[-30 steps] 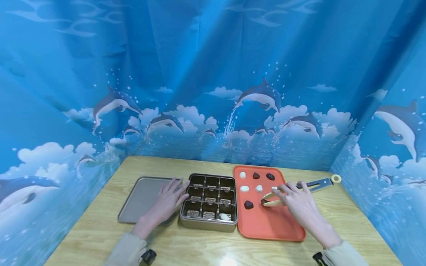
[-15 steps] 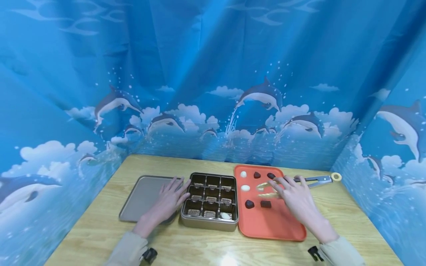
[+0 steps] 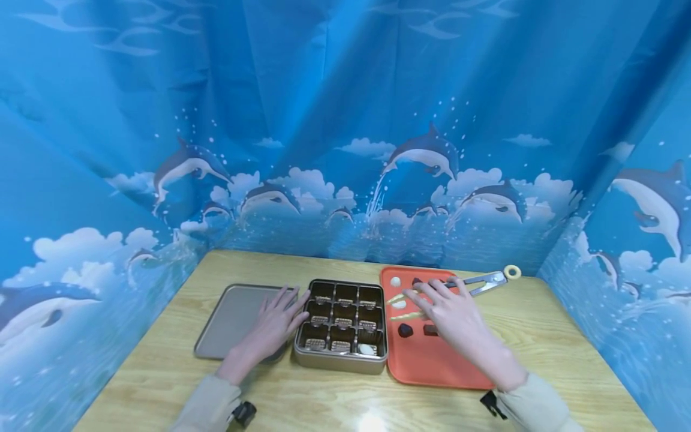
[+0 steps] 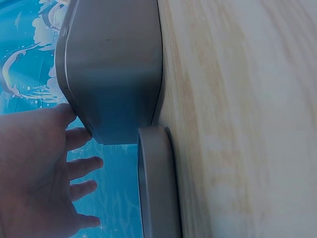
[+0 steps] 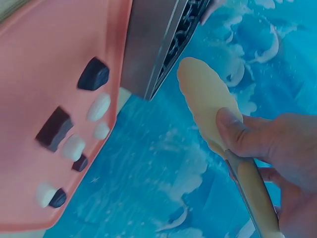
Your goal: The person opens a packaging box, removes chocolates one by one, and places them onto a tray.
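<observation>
The right hand (image 3: pixel 456 315) grips the tongs (image 3: pixel 432 295) over the orange tray (image 3: pixel 432 372) (tips apart, nothing between them). The left hand (image 3: pixel 270 327), fingers relaxed and holding nothing, rests against the compartment tin (image 3: pixel 341 360) on the counter (image 3: pixel 540 336).

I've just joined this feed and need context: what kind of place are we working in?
Probably a staged tabletop booth, not a real kitchen: a dolphin-print blue curtain encloses a wooden table, where a compartment tin sits beside an orange tray of small sweets, with tongs in the right hand.
</observation>
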